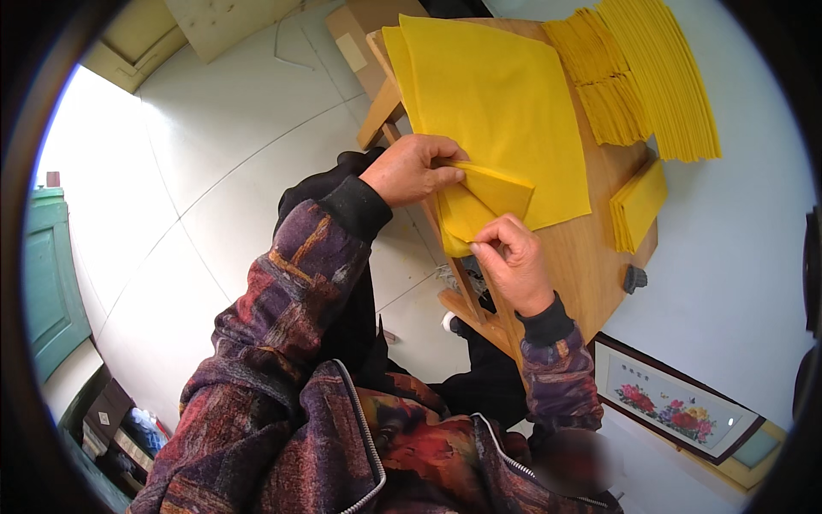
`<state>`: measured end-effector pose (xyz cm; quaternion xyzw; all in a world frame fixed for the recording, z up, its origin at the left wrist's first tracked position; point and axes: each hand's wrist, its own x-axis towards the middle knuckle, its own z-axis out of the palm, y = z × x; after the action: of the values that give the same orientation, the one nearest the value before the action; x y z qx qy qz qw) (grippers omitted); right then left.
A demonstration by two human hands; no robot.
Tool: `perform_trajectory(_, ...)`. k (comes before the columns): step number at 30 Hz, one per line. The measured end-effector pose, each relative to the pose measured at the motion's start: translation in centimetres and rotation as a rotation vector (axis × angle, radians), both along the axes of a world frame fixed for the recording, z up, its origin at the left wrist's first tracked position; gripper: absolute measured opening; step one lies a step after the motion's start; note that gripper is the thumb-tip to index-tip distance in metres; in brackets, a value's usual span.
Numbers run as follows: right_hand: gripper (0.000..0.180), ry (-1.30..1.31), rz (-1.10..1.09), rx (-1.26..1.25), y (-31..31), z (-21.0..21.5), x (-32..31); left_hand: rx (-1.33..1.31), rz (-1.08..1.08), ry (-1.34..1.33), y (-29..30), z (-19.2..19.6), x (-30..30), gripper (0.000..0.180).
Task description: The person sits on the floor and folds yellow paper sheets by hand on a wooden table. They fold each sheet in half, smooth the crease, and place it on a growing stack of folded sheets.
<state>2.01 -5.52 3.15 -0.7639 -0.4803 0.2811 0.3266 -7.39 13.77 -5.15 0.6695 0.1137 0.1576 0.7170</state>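
Observation:
A large sheet of yellow cloth (505, 94) lies over the wooden table, its near corner turned up in a folded flap (492, 190). My left hand (417, 169) pinches the flap's left edge between thumb and fingers. Lower and to the right, my right hand (514, 257) is closed at the cloth's near edge, thumb and forefinger pressed together on it. The near end of the cloth hangs a little past the table's edge between my hands.
Along the table's far right stand stacks of folded yellow cloth (664, 77), with a smaller folded bundle (638, 206) nearer. A small dark object (634, 278) sits by the right edge. A cardboard box (355, 51) is behind the table; a framed flower picture (672, 398) leans at the right.

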Motion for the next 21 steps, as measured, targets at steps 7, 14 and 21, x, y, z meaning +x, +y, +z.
perform_trajectory(7,0.01,0.012,-0.063,0.003,0.2,1.7,1.0,-0.035,-0.01,0.007,0.0,0.3,-0.2,0.02)
perform_trajectory(14,0.011,-0.152,-0.373,0.077,1.4,1.4,1.5,0.068,-0.028,0.031,0.0,0.8,-0.4,0.021)
perform_trajectory(21,0.032,-0.722,0.061,0.219,-0.7,0.2,-2.5,0.008,-0.048,0.087,0.0,0.8,-0.3,0.019)
